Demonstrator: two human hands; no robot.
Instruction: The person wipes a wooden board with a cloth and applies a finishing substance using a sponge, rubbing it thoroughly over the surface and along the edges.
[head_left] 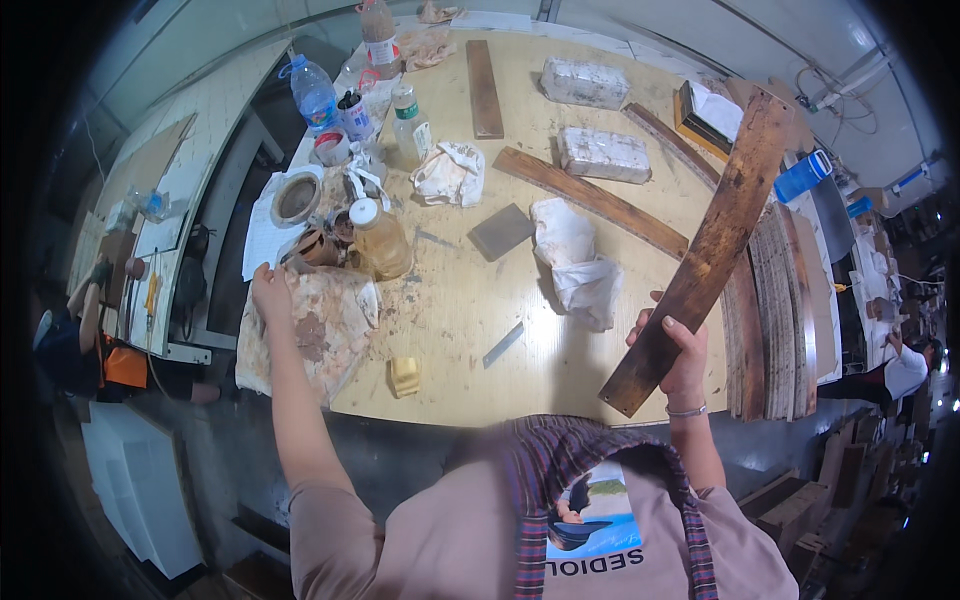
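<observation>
My right hand (pixel 677 350) grips a long dark-brown wooden board (pixel 715 235) near its lower end. The board is raised at a slant, its far end up at the right. My left hand (pixel 271 292) is at the table's left edge, over a stained cloth (pixel 325 325) and beside a brown-smeared cup (pixel 312 248). Its fingers look closed; what they hold, if anything, does not show. Close by stand a jar of amber liquid with a white lid (pixel 380 243) and a round bowl (pixel 297 199).
On the table (pixel 450 330) lie a white cloth (pixel 575 255), a dark square plate (pixel 501 232), a metal blade (pixel 503 345) and a gold-coloured block (pixel 405 377). Wrapped blocks (pixel 604 154) and loose boards lie farther back. Stacked boards (pixel 778 310) line the right edge; bottles (pixel 311 95) stand back left.
</observation>
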